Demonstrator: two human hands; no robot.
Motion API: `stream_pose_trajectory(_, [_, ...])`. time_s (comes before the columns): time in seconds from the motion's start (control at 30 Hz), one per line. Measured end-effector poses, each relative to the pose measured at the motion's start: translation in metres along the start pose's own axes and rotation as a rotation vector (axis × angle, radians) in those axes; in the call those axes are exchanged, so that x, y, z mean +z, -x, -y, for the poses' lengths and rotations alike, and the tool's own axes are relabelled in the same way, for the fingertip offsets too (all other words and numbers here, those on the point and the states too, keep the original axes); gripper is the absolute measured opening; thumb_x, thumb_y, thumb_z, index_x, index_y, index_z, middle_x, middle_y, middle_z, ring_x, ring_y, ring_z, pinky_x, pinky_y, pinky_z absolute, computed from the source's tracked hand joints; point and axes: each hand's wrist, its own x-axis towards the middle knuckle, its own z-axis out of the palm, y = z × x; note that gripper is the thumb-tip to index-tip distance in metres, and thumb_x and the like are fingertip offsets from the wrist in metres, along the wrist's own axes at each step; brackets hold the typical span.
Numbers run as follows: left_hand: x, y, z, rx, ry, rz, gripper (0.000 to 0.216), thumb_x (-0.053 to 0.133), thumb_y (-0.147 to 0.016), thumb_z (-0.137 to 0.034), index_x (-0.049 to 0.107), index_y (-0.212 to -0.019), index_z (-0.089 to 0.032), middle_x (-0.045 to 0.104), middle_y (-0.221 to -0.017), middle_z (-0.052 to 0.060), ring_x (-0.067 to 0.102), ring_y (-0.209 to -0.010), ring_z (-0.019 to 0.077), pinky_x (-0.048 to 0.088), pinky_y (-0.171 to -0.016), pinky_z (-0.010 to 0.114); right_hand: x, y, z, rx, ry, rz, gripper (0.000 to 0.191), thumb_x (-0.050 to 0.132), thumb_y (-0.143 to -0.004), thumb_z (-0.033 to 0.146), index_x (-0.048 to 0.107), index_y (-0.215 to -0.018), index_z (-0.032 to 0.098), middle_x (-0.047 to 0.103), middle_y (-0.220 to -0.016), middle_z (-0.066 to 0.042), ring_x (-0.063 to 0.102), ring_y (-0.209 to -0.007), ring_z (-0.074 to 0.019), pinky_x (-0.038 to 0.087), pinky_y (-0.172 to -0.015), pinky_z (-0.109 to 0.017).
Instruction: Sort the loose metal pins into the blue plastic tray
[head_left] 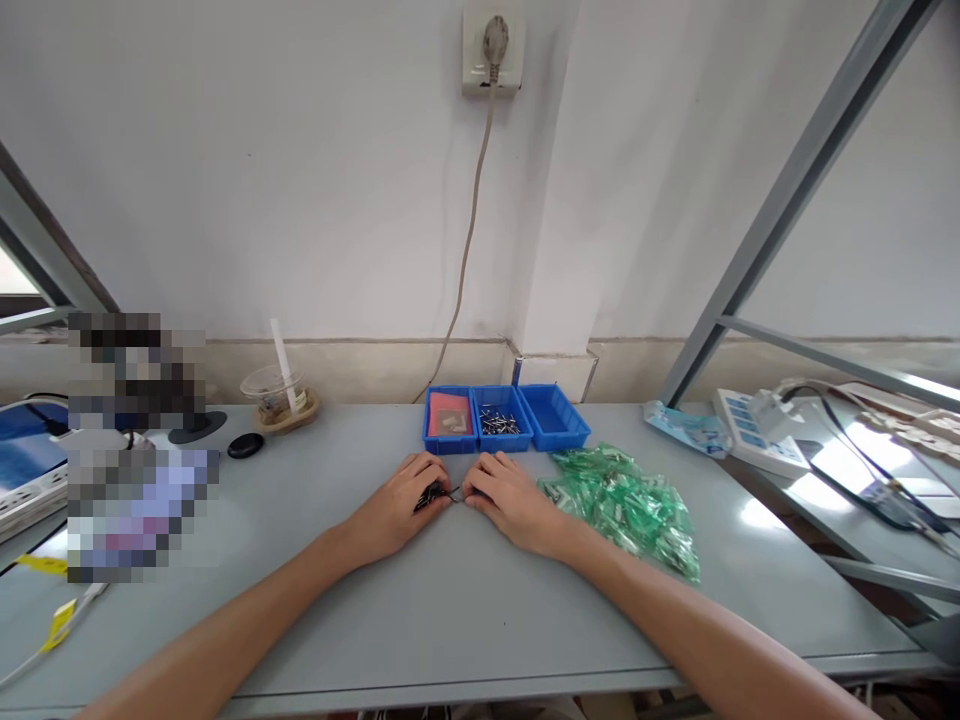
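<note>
My left hand (397, 508) rests on the grey table with its fingers curled around a small bunch of dark, thin metal parts (430, 494). Their exact kind is too small to make out. Opposite it, my right hand (517, 503) is closed, thumb and fingers pinched together at the tip of a thin dark piece (455, 494) that bridges the gap between both hands. Just beyond the fingertips stands a blue bin (501, 444) of loose, shiny metal pins. Beside my right wrist lies a heap of green plastic bags (637, 505) with small parts inside.
A blue bin (450, 446) with a pink sheet and another blue bin (559, 440) flank the pin bin. Further left are a black oval object (245, 445) and a clear cup (274, 385). A power strip (757, 435) and a blue packet (686, 428) lie right.
</note>
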Motion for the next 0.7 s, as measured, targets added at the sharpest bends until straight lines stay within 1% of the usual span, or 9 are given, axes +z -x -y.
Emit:
stream_pose_trajectory(0.07, [-0.002,0.0,-0.002,0.001,0.007,0.022,0.016,0.052,-0.11,-0.035,0.063,-0.115,-0.025,0.062,-0.121,0.007,0.056,-0.116,0.0245,0.052,-0.102,0.041,0.0,0.001,0.001,-0.012,0.038,0.013,0.017,0.045,-0.11,0.018,0.059,-0.102,0.022,0.061,-0.108,-0.007,0.052,-0.097,-0.0247,0.046,-0.087,-0.04])
stream_pose_trajectory(0.13, [-0.003,0.0,-0.004,-0.002,0.006,0.048,0.021,0.051,-0.111,-0.036,0.063,-0.124,-0.027,0.061,-0.124,0.007,0.055,-0.119,0.0249,0.051,-0.104,0.041,0.0,0.002,0.002,-0.015,0.062,0.019,0.02,0.041,-0.11,0.015,0.057,-0.101,0.021,0.06,-0.108,-0.009,0.052,-0.096,-0.025,0.046,-0.087,-0.04])
stream_pose_trajectory(0.2, [-0.005,0.0,-0.005,-0.004,0.0,0.071,0.024,0.049,-0.111,-0.037,0.063,-0.129,-0.029,0.06,-0.126,0.007,0.054,-0.121,0.025,0.05,-0.106,0.042,-0.001,0.003,0.002,-0.002,0.061,0.014,0.021,0.038,-0.109,0.012,0.056,-0.1,0.021,0.061,-0.108,-0.01,0.051,-0.094,-0.025,0.045,-0.087,-0.041])
stream_pose_trajectory(0.3, [-0.005,0.0,-0.005,0.003,0.0,0.083,0.024,0.049,-0.112,-0.036,0.065,-0.126,-0.029,0.059,-0.126,0.007,0.054,-0.121,0.0246,0.049,-0.107,0.041,-0.003,0.005,0.0,0.038,0.003,0.002,0.021,0.037,-0.109,0.012,0.053,-0.101,0.021,0.062,-0.106,-0.009,0.051,-0.094,-0.0248,0.045,-0.086,-0.04])
stream_pose_trajectory(0.4, [-0.005,0.0,-0.003,0.007,0.003,0.057,0.018,0.051,-0.11,-0.033,0.066,-0.119,-0.026,0.06,-0.122,0.007,0.055,-0.117,0.024,0.05,-0.104,0.04,-0.005,0.007,-0.005,0.072,-0.096,0.022,0.019,0.036,-0.11,0.014,0.051,-0.103,0.023,0.062,-0.096,-0.006,0.052,-0.091,-0.0243,0.045,-0.082,-0.037])
stream_pose_trajectory(0.47, [-0.005,0.0,-0.003,0.005,-0.003,0.041,0.014,0.053,-0.109,-0.03,0.065,-0.114,-0.025,0.061,-0.12,0.006,0.056,-0.114,0.0238,0.051,-0.101,0.039,-0.004,0.007,-0.008,0.076,-0.141,0.005,0.019,0.035,-0.11,0.015,0.051,-0.103,0.023,0.061,-0.094,-0.005,0.053,-0.09,-0.0239,0.045,-0.08,-0.036])
stream_pose_trajectory(0.57, [-0.006,0.001,-0.004,0.016,-0.018,0.029,0.012,0.054,-0.106,-0.023,0.064,-0.113,-0.025,0.061,-0.12,0.006,0.056,-0.112,0.0234,0.05,-0.101,0.039,-0.004,0.005,-0.01,0.061,-0.171,-0.055,0.02,0.035,-0.11,0.016,0.054,-0.11,0.024,0.065,-0.104,-0.006,0.055,-0.095,-0.024,0.046,-0.087,-0.038])
stream_pose_trajectory(0.63, [-0.006,0.001,-0.004,0.032,-0.026,0.021,0.015,0.052,-0.104,-0.017,0.062,-0.113,-0.024,0.061,-0.12,0.006,0.056,-0.112,0.0231,0.049,-0.101,0.038,-0.004,0.004,-0.01,0.063,-0.178,-0.092,0.024,0.036,-0.11,0.016,0.057,-0.118,0.025,0.066,-0.111,-0.007,0.057,-0.1,-0.0248,0.046,-0.092,-0.04])
stream_pose_trajectory(0.7, [-0.007,0.002,-0.004,0.044,-0.028,0.016,0.02,0.048,-0.103,-0.011,0.061,-0.112,-0.024,0.061,-0.121,0.006,0.055,-0.111,0.0228,0.049,-0.1,0.038,-0.005,0.003,-0.01,0.088,-0.192,-0.119,0.026,0.036,-0.11,0.018,0.059,-0.121,0.026,0.065,-0.111,-0.007,0.057,-0.104,-0.0255,0.046,-0.095,-0.041])
